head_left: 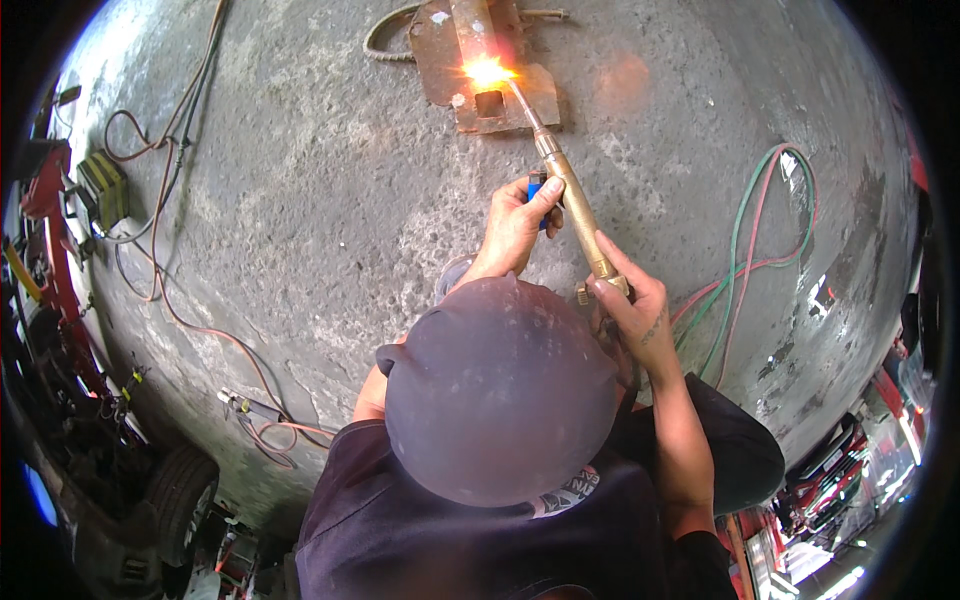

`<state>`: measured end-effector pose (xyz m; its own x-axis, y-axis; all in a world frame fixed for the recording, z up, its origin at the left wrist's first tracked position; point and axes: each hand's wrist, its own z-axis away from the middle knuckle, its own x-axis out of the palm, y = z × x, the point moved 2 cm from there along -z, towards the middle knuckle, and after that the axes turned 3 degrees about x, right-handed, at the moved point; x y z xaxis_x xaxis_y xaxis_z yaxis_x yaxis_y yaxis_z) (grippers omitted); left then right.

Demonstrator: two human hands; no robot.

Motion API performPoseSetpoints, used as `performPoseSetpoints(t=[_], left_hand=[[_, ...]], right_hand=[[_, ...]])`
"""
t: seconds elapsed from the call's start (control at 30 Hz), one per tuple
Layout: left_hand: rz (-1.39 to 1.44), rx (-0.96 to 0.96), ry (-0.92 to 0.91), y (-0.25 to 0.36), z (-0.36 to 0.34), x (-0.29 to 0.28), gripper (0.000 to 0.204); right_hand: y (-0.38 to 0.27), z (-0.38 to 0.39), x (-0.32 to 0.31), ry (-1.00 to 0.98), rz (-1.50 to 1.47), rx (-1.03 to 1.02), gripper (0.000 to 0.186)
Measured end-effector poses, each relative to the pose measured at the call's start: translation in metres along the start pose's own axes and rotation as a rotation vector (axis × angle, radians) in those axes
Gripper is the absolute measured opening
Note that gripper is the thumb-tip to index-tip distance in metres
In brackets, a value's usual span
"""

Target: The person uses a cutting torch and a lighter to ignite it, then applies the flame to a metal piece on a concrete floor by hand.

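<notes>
My left hand [513, 228] is closed round a blue lighter [533, 192], its thumb pressed against the side of a brass gas torch [577, 205]. My right hand [640, 310] grips the torch's rear end, beside its valve knobs. The torch points up and away, its thin tip at a bright orange glow with sparks. That glow sits on a rusty steel plate [436, 60] on the floor, at the end of a rusty bar [470, 22]. A square hole [489, 103] shows just nearer than the glow. The glare hides the heated spot itself.
Green and red hoses [738, 270] loop over the rough concrete floor [300, 180] at the right. A ribbed bent rod [372, 45] sticks out beside the plate. Leftward lie a long hose [160, 220], a yellow-and-black block [105, 190] and a tire [185, 500].
</notes>
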<state>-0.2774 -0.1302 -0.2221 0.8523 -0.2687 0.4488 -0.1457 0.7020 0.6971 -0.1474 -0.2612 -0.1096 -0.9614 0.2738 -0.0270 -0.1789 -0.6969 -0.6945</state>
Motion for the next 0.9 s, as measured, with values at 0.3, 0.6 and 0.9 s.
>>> performPoseSetpoints(t=[0.3,0.6,0.9], left_hand=[[0.021,-0.001,0.005,-0.0003,0.0001,0.0005,0.026],[-0.007,-0.01,0.008,0.0,-0.0003,-0.0003,0.026],[0.002,-0.013,-0.002,0.0006,0.0004,-0.0004,0.026]], right_hand=[[0.001,-0.0003,-0.0004,0.001,0.02,-0.015,0.057],[0.0008,-0.0004,0.002,0.023,-0.032,-0.024,0.055],[-0.0006,-0.0002,-0.0006,0.011,0.01,-0.023,0.056]])
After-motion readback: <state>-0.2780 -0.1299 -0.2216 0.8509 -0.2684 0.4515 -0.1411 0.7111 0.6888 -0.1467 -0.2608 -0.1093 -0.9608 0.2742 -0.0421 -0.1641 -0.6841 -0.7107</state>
